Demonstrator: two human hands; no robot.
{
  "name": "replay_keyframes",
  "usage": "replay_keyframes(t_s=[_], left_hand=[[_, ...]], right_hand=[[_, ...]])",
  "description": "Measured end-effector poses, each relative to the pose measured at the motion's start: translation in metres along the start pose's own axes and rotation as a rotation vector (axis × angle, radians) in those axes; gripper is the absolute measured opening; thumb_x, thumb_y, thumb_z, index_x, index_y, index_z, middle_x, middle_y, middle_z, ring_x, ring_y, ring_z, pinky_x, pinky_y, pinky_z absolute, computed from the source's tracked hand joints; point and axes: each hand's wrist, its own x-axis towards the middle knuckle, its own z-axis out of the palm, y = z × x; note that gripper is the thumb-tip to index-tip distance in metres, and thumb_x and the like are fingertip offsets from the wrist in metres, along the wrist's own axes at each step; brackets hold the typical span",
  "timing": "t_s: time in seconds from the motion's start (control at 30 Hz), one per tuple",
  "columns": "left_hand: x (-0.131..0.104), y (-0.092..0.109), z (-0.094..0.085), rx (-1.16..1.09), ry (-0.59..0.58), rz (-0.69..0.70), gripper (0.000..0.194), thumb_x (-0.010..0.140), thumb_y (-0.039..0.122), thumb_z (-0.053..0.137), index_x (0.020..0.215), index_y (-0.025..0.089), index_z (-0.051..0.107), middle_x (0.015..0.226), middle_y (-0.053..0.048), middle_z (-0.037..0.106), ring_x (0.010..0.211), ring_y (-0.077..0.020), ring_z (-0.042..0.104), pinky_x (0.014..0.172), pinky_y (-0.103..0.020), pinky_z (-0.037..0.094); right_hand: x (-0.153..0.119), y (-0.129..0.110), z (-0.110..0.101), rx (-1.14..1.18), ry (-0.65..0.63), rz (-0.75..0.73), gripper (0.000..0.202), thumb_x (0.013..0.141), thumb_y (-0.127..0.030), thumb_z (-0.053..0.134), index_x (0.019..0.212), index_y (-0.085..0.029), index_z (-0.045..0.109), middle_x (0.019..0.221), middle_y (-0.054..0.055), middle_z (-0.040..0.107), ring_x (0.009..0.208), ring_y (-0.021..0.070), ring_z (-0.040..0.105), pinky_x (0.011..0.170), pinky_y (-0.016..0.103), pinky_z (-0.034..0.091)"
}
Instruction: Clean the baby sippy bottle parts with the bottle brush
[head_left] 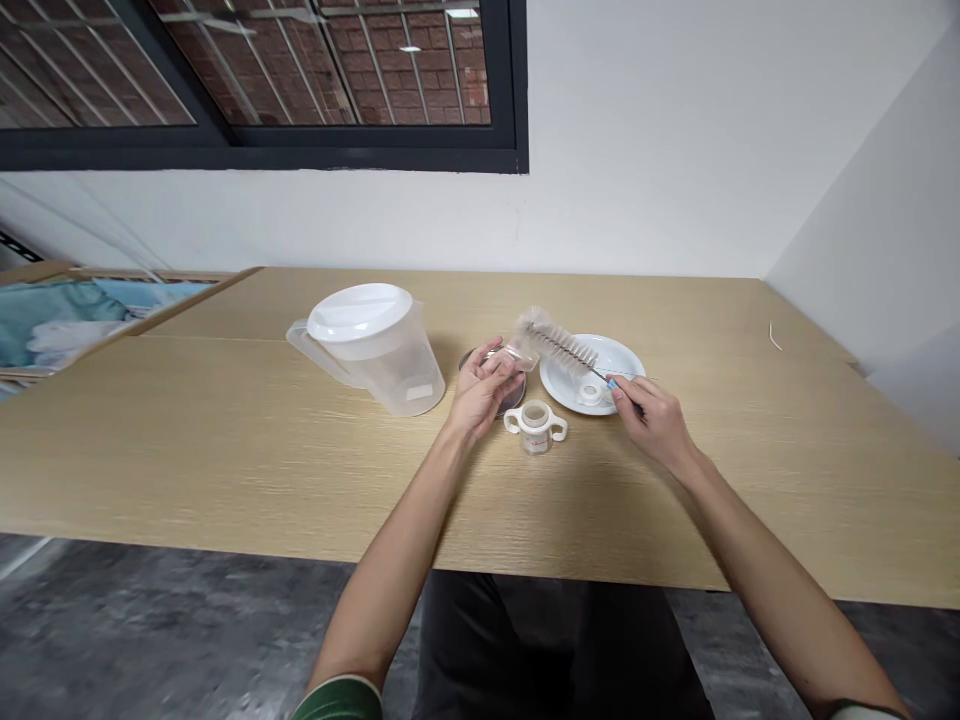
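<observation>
My left hand (486, 392) is closed on a small clear plastic container (525, 357), its exact kind unclear, tilted toward the right. A bottle brush (559, 345) with pale bristles is in my right hand (651, 418), gripped by its thin handle. The bristle tip is close to the container's end; whether it touches or enters I cannot tell. Below the brush lies a white plate (634, 368) with a small white ring-shaped part (590, 394) on it. A small baby bottle with two white handles (535, 432) stands upright nearer me. Behind my left hand sits a dark round dish (514, 398), partly hidden.
A translucent pitcher (401, 365) with a white lid stands left of my hands on the wooden table (225, 440). A thin white strip (775, 336) lies at far right. Beyond the table's left end is a box with bluish cloth or plastic (67, 315).
</observation>
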Motion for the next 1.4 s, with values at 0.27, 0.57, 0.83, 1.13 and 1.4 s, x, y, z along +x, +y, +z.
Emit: replay_keyframes(t_s=[0.27, 0.57, 0.83, 1.13, 1.4], left_hand=[[-0.004, 0.007, 0.007, -0.055, 0.047, -0.059, 0.040, 0.081, 0.013, 0.078, 0.118, 0.014, 0.063, 0.107, -0.008, 0.074, 0.096, -0.0180, 0.075, 0.094, -0.031, 0.059], [0.000, 0.008, 0.006, -0.155, 0.054, -0.070, 0.019, 0.090, 0.016, 0.068, 0.109, 0.013, 0.066, 0.106, -0.009, 0.075, 0.102, -0.0176, 0.073, 0.096, -0.028, 0.059], [-0.003, 0.010, 0.002, -0.132, -0.057, -0.114, 0.034, 0.085, 0.017, 0.074, 0.118, 0.019, 0.065, 0.116, -0.009, 0.072, 0.090, -0.0151, 0.072, 0.082, -0.027, 0.059], [-0.005, 0.011, 0.007, -0.125, -0.016, -0.091, 0.027, 0.086, 0.012, 0.070, 0.113, 0.012, 0.068, 0.111, -0.012, 0.074, 0.106, -0.0197, 0.071, 0.103, -0.036, 0.054], [-0.005, 0.011, 0.010, -0.091, 0.045, -0.079, 0.034, 0.080, 0.012, 0.076, 0.113, 0.013, 0.066, 0.111, -0.010, 0.074, 0.102, -0.0175, 0.073, 0.103, -0.034, 0.055]], right_hand=[[0.000, 0.000, 0.000, 0.006, 0.006, -0.033, 0.030, 0.103, -0.027, 0.047, 0.121, -0.015, 0.069, 0.076, 0.002, 0.057, 0.062, 0.0122, 0.051, 0.058, 0.026, 0.042], [0.000, -0.003, 0.002, 0.031, 0.015, -0.026, 0.030, 0.104, -0.028, 0.045, 0.120, -0.016, 0.068, 0.080, 0.004, 0.061, 0.067, 0.0129, 0.055, 0.061, 0.026, 0.044], [0.000, -0.002, 0.002, 0.014, 0.026, -0.029, 0.028, 0.103, -0.026, 0.047, 0.117, -0.015, 0.069, 0.078, 0.003, 0.060, 0.064, 0.0120, 0.053, 0.058, 0.026, 0.042], [-0.001, -0.001, 0.001, -0.017, 0.017, -0.042, 0.028, 0.103, -0.026, 0.047, 0.118, -0.016, 0.069, 0.081, 0.005, 0.063, 0.067, 0.0132, 0.056, 0.060, 0.027, 0.044], [-0.001, -0.001, 0.001, -0.045, 0.011, -0.010, 0.031, 0.103, -0.028, 0.046, 0.119, -0.015, 0.069, 0.080, 0.005, 0.062, 0.065, 0.0129, 0.054, 0.060, 0.027, 0.043]])
